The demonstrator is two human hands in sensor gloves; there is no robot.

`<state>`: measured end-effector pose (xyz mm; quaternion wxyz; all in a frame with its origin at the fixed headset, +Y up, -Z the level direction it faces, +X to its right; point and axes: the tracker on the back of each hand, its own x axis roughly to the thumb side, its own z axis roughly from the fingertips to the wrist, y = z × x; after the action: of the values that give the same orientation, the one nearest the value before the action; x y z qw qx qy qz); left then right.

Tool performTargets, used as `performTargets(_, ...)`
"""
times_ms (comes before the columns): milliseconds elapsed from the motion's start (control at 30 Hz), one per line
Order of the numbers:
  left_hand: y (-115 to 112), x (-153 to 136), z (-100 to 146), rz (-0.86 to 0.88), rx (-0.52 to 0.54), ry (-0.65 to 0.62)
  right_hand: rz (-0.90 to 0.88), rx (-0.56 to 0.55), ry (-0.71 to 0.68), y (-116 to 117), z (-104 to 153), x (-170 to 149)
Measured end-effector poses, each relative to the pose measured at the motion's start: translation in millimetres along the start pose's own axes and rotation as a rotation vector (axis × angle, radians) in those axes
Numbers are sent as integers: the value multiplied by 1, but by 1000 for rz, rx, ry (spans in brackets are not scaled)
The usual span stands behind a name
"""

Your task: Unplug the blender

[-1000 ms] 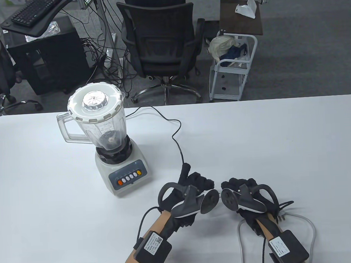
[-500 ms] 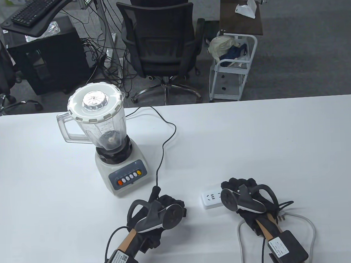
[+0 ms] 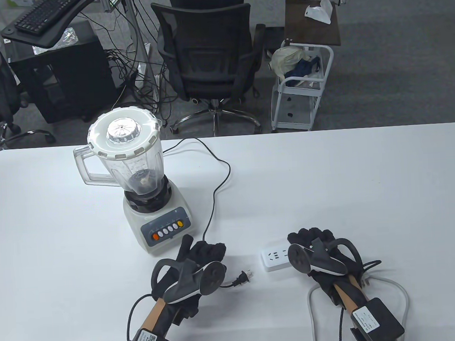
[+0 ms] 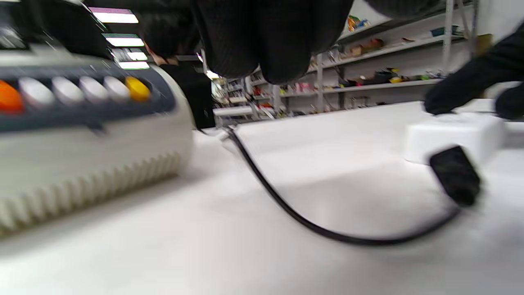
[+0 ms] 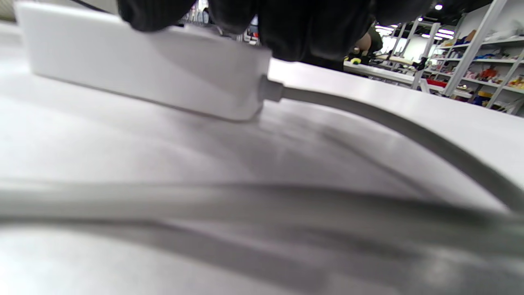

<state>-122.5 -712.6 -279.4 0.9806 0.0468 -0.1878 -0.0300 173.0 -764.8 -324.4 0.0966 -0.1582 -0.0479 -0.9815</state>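
Note:
The white blender (image 3: 154,220) with a clear jar stands at the left of the table, and its button panel fills the left of the left wrist view (image 4: 82,135). Its black cord (image 3: 213,194) runs down under my left hand (image 3: 201,255). The black plug (image 3: 241,278) lies loose on the table, prongs toward the white power strip (image 3: 274,257), a short gap away. In the left wrist view the cord (image 4: 286,205) and plug (image 4: 454,174) lie on the table below my fingers (image 4: 266,41), untouched. My right hand (image 3: 311,238) presses on the strip (image 5: 143,69).
The strip's grey cable (image 3: 403,294) loops on the table by my right wrist and crosses the right wrist view (image 5: 389,123). An office chair (image 3: 206,53) and a white cart (image 3: 303,90) stand beyond the table's far edge.
My left hand pulled the plug out of the strip, drew back to the left and let it go. The plug now lies on the table. My right hand stayed on the strip.

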Motion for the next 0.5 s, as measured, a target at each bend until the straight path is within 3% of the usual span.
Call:
performTargets(167,14,-28,10,-73,88,144,-64,-72,12,-9,11,-9)
performTargets(500,25,-79,29,-96,73,343,-78,-145,91,-18,33,-38)
